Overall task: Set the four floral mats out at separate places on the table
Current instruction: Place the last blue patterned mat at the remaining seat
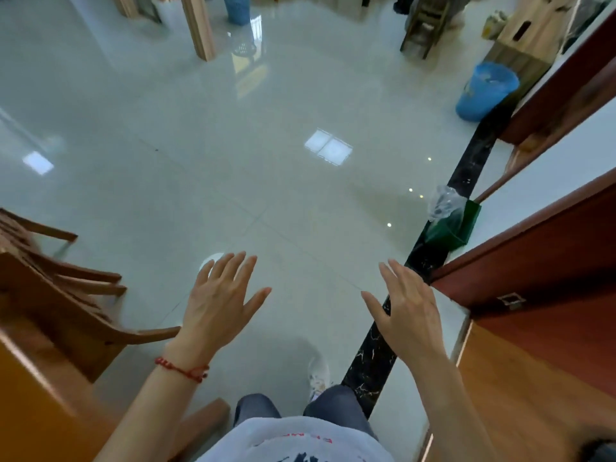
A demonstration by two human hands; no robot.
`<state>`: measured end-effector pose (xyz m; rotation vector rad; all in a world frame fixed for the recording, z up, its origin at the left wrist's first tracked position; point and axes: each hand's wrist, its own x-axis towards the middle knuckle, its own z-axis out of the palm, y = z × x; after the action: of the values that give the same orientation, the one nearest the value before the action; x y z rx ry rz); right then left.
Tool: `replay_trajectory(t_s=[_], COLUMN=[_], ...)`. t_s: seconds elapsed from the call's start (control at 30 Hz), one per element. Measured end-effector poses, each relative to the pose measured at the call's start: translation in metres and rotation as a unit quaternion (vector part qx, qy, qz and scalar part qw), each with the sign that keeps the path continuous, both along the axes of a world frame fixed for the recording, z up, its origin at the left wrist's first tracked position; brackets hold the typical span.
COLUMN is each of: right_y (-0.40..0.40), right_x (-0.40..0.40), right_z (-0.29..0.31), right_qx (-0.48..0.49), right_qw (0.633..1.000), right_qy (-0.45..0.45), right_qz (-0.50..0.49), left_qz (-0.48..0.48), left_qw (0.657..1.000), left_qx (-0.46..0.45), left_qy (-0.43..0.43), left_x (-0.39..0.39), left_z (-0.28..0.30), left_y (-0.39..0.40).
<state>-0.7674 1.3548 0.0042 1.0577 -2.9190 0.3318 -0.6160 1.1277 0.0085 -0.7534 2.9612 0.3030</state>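
Note:
No floral mat shows in the head view. My left hand (220,301) is raised in front of me over the glossy tiled floor, fingers spread and straight, holding nothing; a red string bracelet circles its wrist. My right hand (406,311) is held up the same way a little to the right, fingers straight, also with nothing in it. Only a wooden corner of the table (36,388) is visible at the lower left.
Wooden chairs (63,278) stand at the left beside the table. A red-brown wooden door (540,268) and cabinet are close on the right. A green bin with a plastic bag (450,221) and a blue bin (485,91) stand along the black floor strip. Open tiled floor lies ahead.

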Motion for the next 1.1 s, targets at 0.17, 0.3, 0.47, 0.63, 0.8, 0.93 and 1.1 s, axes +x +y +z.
replay_trajectory(t_s=[0.17, 0.3, 0.47, 0.63, 0.8, 0.93, 1.1], right_y=[-0.037, -0.079, -0.162, -0.261, -0.356, -0.423, -0.511], right_x=[-0.08, -0.125, -0.167, -0.197, -0.219, -0.228, -0.243], right_z=[0.009, 0.005, -0.003, 0.004, 0.017, 0.017, 0.01], right_qx=[0.0, -0.022, -0.026, -0.051, -0.071, -0.077, -0.071], right_qw=[0.997, 0.994, 0.988, 0.978, 0.965, 0.948, 0.917], right_qy=[0.02, 0.03, 0.025, 0.029, 0.029, 0.02, -0.001], right_qz=[0.069, 0.106, 0.152, 0.199, 0.252, 0.309, 0.392], left_qz=[0.04, 0.076, 0.114, 0.156, 0.211, 0.28, 0.36], left_qw=[0.999, 0.997, 0.993, 0.987, 0.977, 0.959, 0.933], left_qx=[-0.001, 0.004, -0.002, -0.008, -0.016, -0.021, -0.016], left_qy=[0.021, 0.018, 0.029, 0.028, 0.029, 0.023, 0.024], left_x=[-0.056, -0.083, -0.109, -0.127, -0.133, -0.131, -0.135], left_z=[0.007, 0.004, -0.004, -0.001, 0.004, 0.005, 0.003], left_y=[-0.018, -0.051, -0.115, -0.194, -0.267, -0.31, -0.356])
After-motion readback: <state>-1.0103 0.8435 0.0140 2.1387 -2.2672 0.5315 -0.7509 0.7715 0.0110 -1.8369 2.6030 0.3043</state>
